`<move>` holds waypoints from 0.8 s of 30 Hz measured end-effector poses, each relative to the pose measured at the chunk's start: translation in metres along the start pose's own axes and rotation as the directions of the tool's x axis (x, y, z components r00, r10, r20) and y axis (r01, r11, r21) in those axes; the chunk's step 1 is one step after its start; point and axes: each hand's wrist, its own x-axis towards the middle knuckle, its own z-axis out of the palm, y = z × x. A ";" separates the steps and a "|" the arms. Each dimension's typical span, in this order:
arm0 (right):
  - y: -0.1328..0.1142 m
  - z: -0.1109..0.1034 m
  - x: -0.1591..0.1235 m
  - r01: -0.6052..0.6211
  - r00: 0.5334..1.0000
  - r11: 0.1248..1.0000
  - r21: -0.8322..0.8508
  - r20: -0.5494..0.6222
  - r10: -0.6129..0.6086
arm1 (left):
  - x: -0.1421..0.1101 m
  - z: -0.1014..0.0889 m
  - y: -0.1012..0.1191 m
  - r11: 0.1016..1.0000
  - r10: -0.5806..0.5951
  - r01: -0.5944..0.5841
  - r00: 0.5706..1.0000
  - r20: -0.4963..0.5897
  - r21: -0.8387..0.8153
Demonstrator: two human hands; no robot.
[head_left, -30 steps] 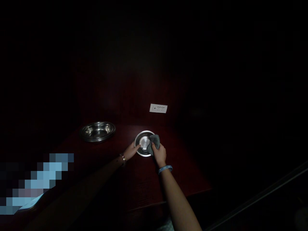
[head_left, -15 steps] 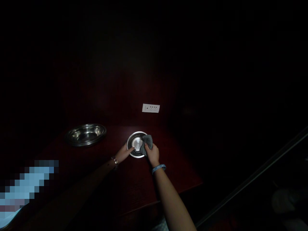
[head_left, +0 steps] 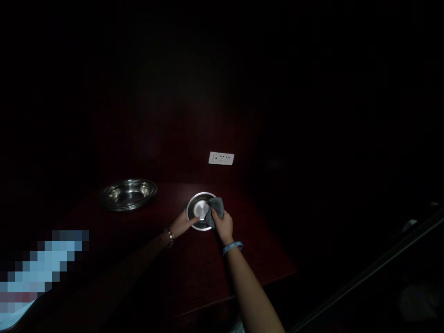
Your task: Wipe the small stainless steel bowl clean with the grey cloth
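Observation:
A small shiny steel bowl (head_left: 198,206) stands on a dark red wooden table (head_left: 194,263). My left hand (head_left: 183,223) grips the bowl's near left rim, fingers closed over it. My right hand (head_left: 223,225) is closed on a grey cloth (head_left: 214,212) and presses it against the bowl's right inner side. A blue band circles my right wrist and a bracelet my left.
A larger steel basin (head_left: 128,194) sits further left on the table. A white socket plate (head_left: 221,158) is on the dark wall behind. The table's near right edge runs by my right forearm. Everything around is very dark.
The cloth has shifted slightly within the bowl under my right hand. My left hand keeps its hold on the rim. The view has swayed a little left, then back.

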 end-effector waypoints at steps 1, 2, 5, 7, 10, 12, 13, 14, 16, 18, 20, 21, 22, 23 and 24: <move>0.000 0.000 0.000 0.002 1.000 1.000 -0.001 -0.003 -0.002 | 0.000 0.000 0.000 1.000 -0.001 0.001 1.000 -0.002 0.000; 0.000 0.000 0.000 0.004 1.000 1.000 -0.005 -0.003 -0.004 | 0.000 0.000 0.000 1.000 -0.001 0.001 1.000 -0.004 -0.001; -0.001 0.000 0.000 0.004 1.000 1.000 -0.010 -0.003 -0.004 | 0.000 0.001 0.000 1.000 0.002 -0.002 1.000 0.001 -0.016; -0.001 0.000 0.000 0.000 1.000 1.000 -0.006 0.001 0.000 | -0.001 0.001 0.001 1.000 0.002 -0.002 1.000 0.006 -0.016; -0.001 0.000 0.001 -0.006 1.000 1.000 0.004 0.007 0.006 | -0.001 0.000 0.002 1.000 -0.003 0.003 1.000 0.010 -0.012; -0.001 0.000 0.001 -0.005 1.000 1.000 0.010 0.010 0.005 | -0.002 0.000 0.003 1.000 -0.010 0.010 1.000 0.006 -0.016; -0.001 0.000 0.001 -0.003 1.000 1.000 0.011 0.010 0.003 | -0.002 0.000 0.003 1.000 -0.011 0.011 1.000 0.003 -0.016; -0.001 0.000 0.001 -0.001 1.000 1.000 0.012 0.010 0.001 | -0.002 0.000 0.003 1.000 -0.010 0.010 1.000 0.001 -0.015; -0.001 0.000 0.001 0.000 1.000 1.000 0.012 0.008 -0.001 | -0.002 0.001 0.003 1.000 -0.004 0.004 1.000 0.001 -0.015; 0.000 0.000 0.001 -0.001 1.000 1.000 0.013 0.007 0.001 | -0.002 0.001 0.003 1.000 0.001 0.000 1.000 0.005 -0.024; 0.001 0.001 0.001 0.000 1.000 1.000 0.010 0.007 0.000 | -0.002 0.001 0.003 0.999 -0.002 0.002 1.000 0.007 -0.041; 0.001 0.001 0.001 0.000 1.000 1.000 0.009 0.007 0.000 | -0.002 0.001 0.003 0.999 -0.003 0.003 1.000 0.007 -0.048; 0.001 0.001 0.001 0.001 1.000 1.000 0.008 0.008 -0.001 | -0.002 0.001 0.003 0.999 -0.003 0.004 1.000 0.006 -0.054; 0.001 0.001 0.001 0.002 1.000 1.000 0.007 0.008 -0.002 | -0.002 0.001 0.003 0.998 -0.004 0.005 1.000 0.004 -0.057; 0.001 0.001 0.001 0.003 1.000 1.000 0.006 0.008 -0.003 | -0.002 0.001 0.004 0.998 -0.006 0.007 1.000 0.004 -0.058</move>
